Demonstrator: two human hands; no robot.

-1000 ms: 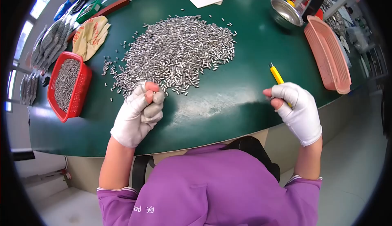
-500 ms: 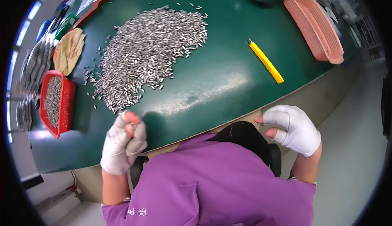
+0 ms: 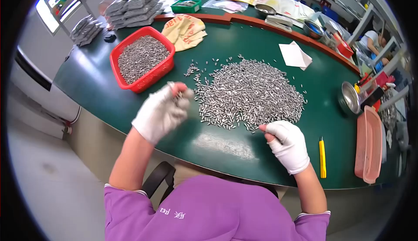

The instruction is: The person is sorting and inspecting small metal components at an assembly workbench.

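Small silvery metal pins lie in a broad pile (image 3: 250,93) on the green table. My left hand (image 3: 162,113), in a white glove with bare fingertips, is raised at the pile's left side, its fingers curled closed around a few metal pins (image 3: 177,96). At the pile's near right edge is my right hand (image 3: 287,146), gloved the same way. Its thumb and index finger are drawn together in a pinch, and whatever may be between them is too small to make out. A red plastic basket (image 3: 150,80) filled with similar pins stands beyond my left hand.
A yellow cutter knife (image 3: 322,158) lies right of my right hand, beside a pink tray (image 3: 368,154) and a metal bowl (image 3: 349,97). Behind are white paper (image 3: 295,54), a cloth sack (image 3: 185,32), stacked filled bags (image 3: 135,9) and a raised brown ledge (image 3: 217,18). Someone sits at far right.
My view has swung left and up, bringing the whole red basket into sight. Both hands have moved forward over the table, the right one from beyond the table's edge to the pile.
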